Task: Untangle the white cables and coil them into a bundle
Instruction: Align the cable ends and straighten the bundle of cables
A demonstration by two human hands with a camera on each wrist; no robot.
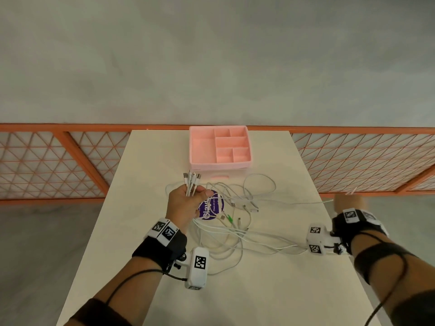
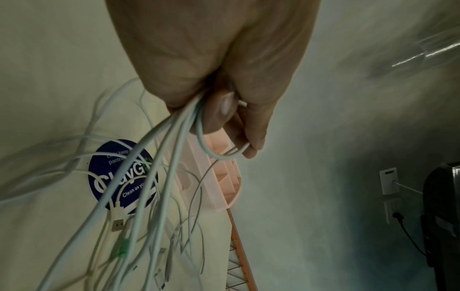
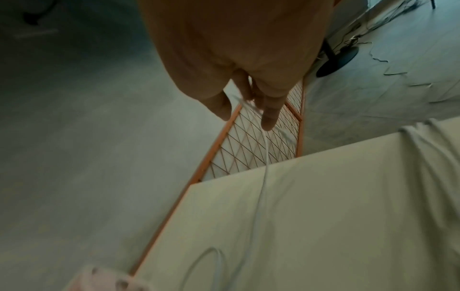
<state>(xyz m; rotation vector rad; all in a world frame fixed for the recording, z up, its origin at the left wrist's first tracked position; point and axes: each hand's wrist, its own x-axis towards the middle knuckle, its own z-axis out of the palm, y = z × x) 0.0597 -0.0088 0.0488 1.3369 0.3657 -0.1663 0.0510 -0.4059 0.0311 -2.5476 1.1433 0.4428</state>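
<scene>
The left hand point(image 1: 186, 203) is clenched round a bunch of white cables point(image 1: 226, 222), their plugs point(image 1: 191, 178) sticking up toward 12 o'clock. The right hand point(image 1: 348, 203), at 3 o'clock past the bench point(image 1: 146, 208) edge, pinches a single cable end point(image 3: 266, 153) drawn taut. The loose tangle lies between them over a round blue sticker point(image 1: 211, 207), with a pink tray point(image 1: 220, 147) at 12 o'clock.

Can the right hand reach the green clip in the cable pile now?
Probably not at once: the right hand pinches a white cable out past the table edge. The green clip lies uncovered among loose cables, so the path looks free once it lets go.
</scene>
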